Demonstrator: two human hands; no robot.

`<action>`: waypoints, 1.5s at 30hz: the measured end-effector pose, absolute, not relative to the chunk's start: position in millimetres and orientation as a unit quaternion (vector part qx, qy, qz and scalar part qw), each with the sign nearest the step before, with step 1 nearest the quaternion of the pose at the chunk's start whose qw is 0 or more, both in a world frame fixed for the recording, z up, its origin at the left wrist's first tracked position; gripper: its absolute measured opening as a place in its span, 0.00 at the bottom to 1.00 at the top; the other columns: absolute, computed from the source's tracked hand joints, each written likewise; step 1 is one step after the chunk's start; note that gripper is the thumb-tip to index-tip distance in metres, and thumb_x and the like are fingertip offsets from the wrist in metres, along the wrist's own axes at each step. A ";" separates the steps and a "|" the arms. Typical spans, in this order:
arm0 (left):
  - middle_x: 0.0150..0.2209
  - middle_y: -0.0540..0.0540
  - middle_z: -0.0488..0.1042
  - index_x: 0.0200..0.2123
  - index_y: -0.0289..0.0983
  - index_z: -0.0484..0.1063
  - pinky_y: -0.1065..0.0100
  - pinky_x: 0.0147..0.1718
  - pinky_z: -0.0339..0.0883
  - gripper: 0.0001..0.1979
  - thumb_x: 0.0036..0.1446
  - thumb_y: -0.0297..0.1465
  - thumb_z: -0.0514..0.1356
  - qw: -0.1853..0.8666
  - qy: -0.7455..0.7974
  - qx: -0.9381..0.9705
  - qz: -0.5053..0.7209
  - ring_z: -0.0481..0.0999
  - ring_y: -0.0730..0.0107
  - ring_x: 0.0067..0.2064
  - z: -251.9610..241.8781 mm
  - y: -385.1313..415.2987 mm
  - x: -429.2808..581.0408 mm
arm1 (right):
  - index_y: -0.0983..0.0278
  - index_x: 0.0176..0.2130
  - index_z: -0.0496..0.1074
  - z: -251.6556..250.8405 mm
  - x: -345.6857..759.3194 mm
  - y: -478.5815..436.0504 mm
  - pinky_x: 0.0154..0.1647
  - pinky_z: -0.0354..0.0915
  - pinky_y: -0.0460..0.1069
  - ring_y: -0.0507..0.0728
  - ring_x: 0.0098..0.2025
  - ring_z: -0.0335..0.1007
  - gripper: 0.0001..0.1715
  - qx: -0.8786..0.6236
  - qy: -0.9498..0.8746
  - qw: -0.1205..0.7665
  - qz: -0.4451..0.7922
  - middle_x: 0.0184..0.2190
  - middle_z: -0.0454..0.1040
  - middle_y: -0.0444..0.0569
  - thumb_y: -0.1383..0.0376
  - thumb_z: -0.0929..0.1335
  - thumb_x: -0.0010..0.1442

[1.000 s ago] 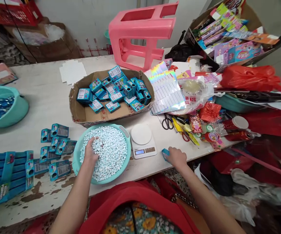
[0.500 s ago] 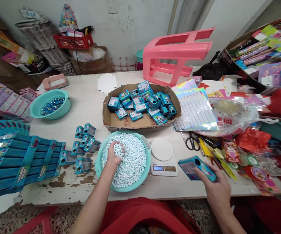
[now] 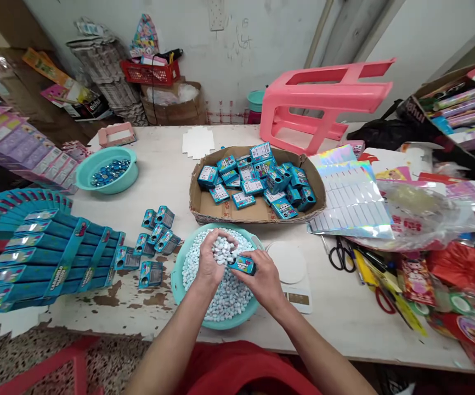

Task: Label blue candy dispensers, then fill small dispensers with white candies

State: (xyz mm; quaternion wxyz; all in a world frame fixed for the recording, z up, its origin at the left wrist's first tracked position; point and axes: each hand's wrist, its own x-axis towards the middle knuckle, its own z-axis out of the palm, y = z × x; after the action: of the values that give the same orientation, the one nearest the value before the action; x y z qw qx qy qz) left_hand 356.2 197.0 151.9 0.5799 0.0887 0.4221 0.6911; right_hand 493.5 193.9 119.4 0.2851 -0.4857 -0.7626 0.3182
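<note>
Well, a cardboard tray [image 3: 205, 207] lies beyond the grip, a turquoise basin [image 3: 231, 323] directly beneath it, and a white scale [image 3: 290, 263] just to its right. The left hand [image 3: 209, 263] is half curled beside the right hand [image 3: 265, 277], whose fingers close around a small blue box [image 3: 243, 265]; the left one cups white pellets [image 3: 223, 251].
</note>
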 end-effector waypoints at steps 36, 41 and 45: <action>0.15 0.55 0.64 0.30 0.35 0.66 0.73 0.24 0.62 0.07 0.54 0.33 0.59 0.452 0.536 0.215 0.680 0.69 0.74 0.20 164.8 198.6 373.9 | 0.61 0.38 0.71 132.1 485.2 190.9 0.41 0.62 0.53 0.59 0.39 0.65 0.18 -0.475 -0.724 0.348 0.359 0.34 0.72 0.46 0.68 0.74 0.44; 0.15 0.55 0.64 0.31 0.35 0.66 0.72 0.25 0.63 0.06 0.54 0.33 0.58 0.430 0.538 0.225 0.689 0.68 0.74 0.20 170.3 199.3 373.8 | 0.61 0.38 0.71 137.9 488.0 193.4 0.41 0.62 0.53 0.59 0.39 0.65 0.19 -0.477 -0.726 0.347 0.354 0.34 0.72 0.46 0.67 0.75 0.44; 0.19 0.54 0.66 0.31 0.35 0.67 0.73 0.25 0.63 0.07 0.53 0.33 0.58 0.436 0.541 0.219 0.685 0.70 0.75 0.22 165.6 201.2 372.5 | 0.61 0.38 0.71 135.6 489.2 194.5 0.41 0.61 0.53 0.59 0.39 0.66 0.19 -0.488 -0.726 0.343 0.341 0.33 0.72 0.46 0.66 0.75 0.44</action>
State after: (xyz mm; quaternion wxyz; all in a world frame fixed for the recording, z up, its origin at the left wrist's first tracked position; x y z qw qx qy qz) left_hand 372.5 201.2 165.6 0.4360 0.2195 0.5407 0.6851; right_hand 489.2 194.5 135.6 0.3432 -0.4880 -0.7264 0.3412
